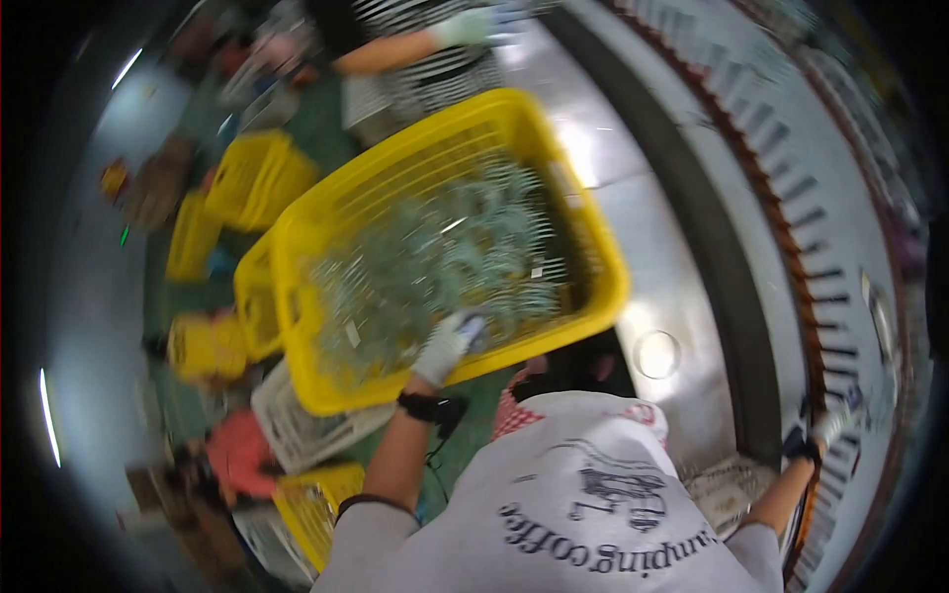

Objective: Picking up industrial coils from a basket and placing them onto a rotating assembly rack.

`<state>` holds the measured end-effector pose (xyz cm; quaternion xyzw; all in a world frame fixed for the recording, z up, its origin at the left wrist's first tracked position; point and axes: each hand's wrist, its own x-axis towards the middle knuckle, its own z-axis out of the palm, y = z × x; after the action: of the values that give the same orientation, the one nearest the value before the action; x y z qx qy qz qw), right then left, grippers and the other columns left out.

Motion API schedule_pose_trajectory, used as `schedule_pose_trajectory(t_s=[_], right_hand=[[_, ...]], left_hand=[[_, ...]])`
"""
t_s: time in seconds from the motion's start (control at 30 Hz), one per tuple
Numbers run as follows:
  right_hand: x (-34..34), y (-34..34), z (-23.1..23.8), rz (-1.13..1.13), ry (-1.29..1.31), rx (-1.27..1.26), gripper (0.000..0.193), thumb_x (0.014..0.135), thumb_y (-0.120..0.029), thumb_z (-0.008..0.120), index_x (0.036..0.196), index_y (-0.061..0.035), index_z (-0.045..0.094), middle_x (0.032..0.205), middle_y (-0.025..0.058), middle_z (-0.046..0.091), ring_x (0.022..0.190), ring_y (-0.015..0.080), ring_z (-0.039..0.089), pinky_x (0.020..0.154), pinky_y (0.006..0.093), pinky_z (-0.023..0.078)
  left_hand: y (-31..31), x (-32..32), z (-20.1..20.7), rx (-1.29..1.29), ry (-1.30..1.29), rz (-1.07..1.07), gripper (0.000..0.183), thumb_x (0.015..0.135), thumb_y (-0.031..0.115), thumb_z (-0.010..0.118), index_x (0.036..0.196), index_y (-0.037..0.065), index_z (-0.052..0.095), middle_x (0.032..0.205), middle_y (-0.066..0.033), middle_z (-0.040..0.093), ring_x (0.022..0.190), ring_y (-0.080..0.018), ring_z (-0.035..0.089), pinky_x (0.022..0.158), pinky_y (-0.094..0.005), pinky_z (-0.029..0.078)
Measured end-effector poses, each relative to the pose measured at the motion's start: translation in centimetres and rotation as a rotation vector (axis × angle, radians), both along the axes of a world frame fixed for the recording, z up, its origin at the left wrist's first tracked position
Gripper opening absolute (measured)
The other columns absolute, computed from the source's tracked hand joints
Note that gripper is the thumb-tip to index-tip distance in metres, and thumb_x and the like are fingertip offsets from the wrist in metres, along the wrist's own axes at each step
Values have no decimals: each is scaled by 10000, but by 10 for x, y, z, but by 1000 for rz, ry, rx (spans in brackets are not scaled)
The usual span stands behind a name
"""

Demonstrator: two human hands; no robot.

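Note:
My left hand (448, 348), in a white glove with dark fingertips, reaches over the near rim of a large yellow basket (395, 158). It touches or hovers just over a heap of pale green, see-through pieces (474, 237) with rows of thin prongs, like combs or claw clips; blur hides their exact kind. Motion smears its fingers, so their grip does not show. Far to the right, my right hand (835, 427), gloved too, is at a long moving-line rack (806, 296) with evenly spaced dark bars. Its fingers are small and blurred, and anything in them cannot be made out.
A shiny metal table (633, 227) lies between basket and rack, with a dark strip (717, 247) along it. Across from me stands a person in a striped top (435, 59), one gloved hand (484, 25) outstretched. More yellow baskets (259, 178) and a white crate (297, 425) stand at left.

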<state>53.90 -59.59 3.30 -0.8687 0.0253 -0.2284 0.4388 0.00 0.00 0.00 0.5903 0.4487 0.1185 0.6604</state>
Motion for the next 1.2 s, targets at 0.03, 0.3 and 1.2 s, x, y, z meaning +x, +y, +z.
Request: schedule_pose_trajectory(t_s=[0.03,0.3,1.2], right_hand=[[34,29,-14,99,15,0,454,867,-171,531,1247,50,417,1177,173,539,1000,266,528,929,333,397],[18,62,20,33,363,-102,553,884,-375,500,1263,23,440,1254,199,485,1079,289,503,930,336,376],[-105,291,48,648,524,229,416,915,-240,507,1275,-38,452,1263,77,494,1151,168,459,989,293,335]], left_hand=[[-15,1,-2,-32,38,25,256,894,186,525,1114,60,563,830,-47,609,639,-97,547,583,-245,464],[-53,-166,-16,-264,138,642,241,868,209,555,1064,71,551,789,-24,589,598,-108,535,552,-267,495],[153,-227,-131,-118,711,1377,207,870,159,547,1016,27,609,955,-143,640,749,-254,626,634,-415,534]])
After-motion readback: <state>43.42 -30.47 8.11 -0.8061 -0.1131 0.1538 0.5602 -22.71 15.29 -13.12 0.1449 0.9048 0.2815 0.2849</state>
